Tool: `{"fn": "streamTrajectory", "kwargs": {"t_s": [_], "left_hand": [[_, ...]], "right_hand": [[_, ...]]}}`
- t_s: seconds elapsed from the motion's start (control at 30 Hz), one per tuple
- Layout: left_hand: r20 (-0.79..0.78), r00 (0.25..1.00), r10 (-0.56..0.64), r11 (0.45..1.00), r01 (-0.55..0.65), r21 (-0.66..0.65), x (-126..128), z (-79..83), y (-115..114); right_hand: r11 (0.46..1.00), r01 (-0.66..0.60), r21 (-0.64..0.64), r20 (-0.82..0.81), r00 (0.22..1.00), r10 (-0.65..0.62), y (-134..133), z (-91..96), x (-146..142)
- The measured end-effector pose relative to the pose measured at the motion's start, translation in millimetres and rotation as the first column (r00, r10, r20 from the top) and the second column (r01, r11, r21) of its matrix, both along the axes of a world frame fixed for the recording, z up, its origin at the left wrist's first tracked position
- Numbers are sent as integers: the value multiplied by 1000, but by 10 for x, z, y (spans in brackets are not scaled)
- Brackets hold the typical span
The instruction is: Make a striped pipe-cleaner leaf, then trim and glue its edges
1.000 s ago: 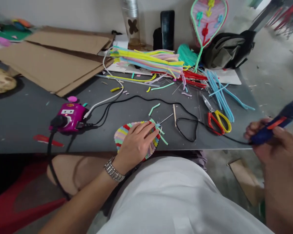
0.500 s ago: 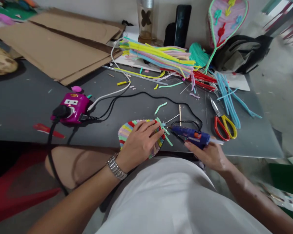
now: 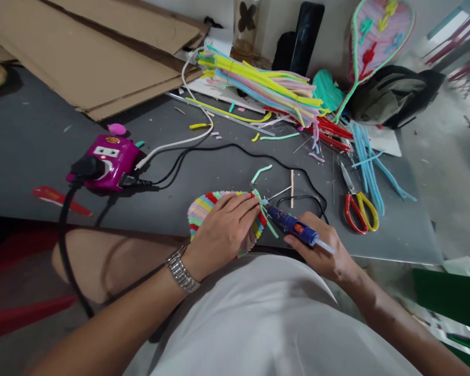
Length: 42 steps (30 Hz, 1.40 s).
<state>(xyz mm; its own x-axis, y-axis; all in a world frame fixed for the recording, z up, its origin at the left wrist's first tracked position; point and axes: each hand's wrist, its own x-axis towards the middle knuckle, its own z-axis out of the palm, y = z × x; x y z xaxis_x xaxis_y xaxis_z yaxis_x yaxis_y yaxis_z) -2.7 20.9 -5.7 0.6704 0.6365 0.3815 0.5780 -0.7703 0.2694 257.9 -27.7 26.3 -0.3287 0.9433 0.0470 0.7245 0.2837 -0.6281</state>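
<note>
A rounded piece of striped, multicoloured pipe cleaners lies at the table's front edge, partly hidden by my left hand. That hand presses over it with fingers together, gripping it near its right edge. Green pipe-cleaner ends and a thin wire stem stick out there. In my right hand is a blue hot glue gun, a clear glue stick poking from its back. Its nozzle points left at the green ends, touching or very close to them.
A purple power adapter with cables sits left, near a red cutter. Scissors and blue pipe cleaners lie right. Behind are a pipe-cleaner bundle, cardboard, a phone and a finished pipe-cleaner shape.
My right hand has moved left with the glue gun, bringing the nozzle closer to the green ends and tilting the gun's back downward. My left hand stays on the striped piece. The view has shifted slightly.
</note>
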Motion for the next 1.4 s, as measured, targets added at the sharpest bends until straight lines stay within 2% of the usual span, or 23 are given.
{"fn": "streamTrajectory", "kwargs": {"t_s": [0.7,1.4], "left_hand": [[3,1000,0,1000,0,-13,-7,-21,-10],[10,1000,3,1000,-3,2,-2,-8,-4]], "right_hand": [[998,-50,35,24,998,49,12,-16,-8],[1000,-3,28,58,998,1,21,17,-38]]}}
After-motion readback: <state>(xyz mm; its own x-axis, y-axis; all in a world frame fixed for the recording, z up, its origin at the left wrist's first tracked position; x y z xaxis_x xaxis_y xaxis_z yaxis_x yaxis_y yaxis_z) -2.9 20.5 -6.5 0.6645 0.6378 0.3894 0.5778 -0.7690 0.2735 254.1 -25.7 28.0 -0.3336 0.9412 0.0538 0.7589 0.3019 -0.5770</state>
